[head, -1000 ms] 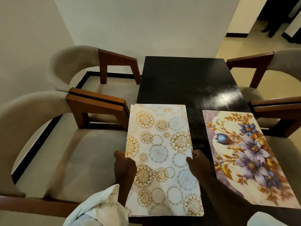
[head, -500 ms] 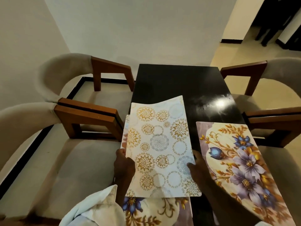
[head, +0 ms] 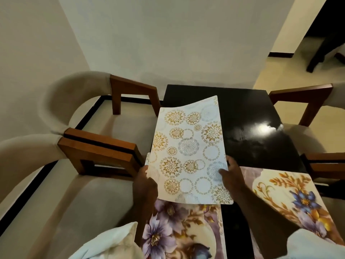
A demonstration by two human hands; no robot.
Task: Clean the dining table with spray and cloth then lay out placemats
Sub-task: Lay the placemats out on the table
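I hold a white placemat with gold and grey circles (head: 188, 150) lifted above the black dining table (head: 248, 128), its far end curling upward. My left hand (head: 144, 182) grips its near left edge. My right hand (head: 228, 172) pinches its near right edge, thumb on top. Under it, on the table's near left, lies a purple flowered placemat (head: 177, 230). A second flowered placemat (head: 291, 200) lies flat on the near right. A white cloth (head: 112, 243) hangs over my left forearm at the bottom edge.
Two cushioned chairs with wooden arms (head: 97, 148) stand along the table's left side, and two more (head: 306, 101) on the right. A pale wall closes the far end. Tiled floor opens toward a doorway (head: 291, 49) at the upper right.
Both hands have lifted the circle-patterned mat off the stack and moved it farther along the table, uncovering the flowered mat beneath. The view has tilted upward.
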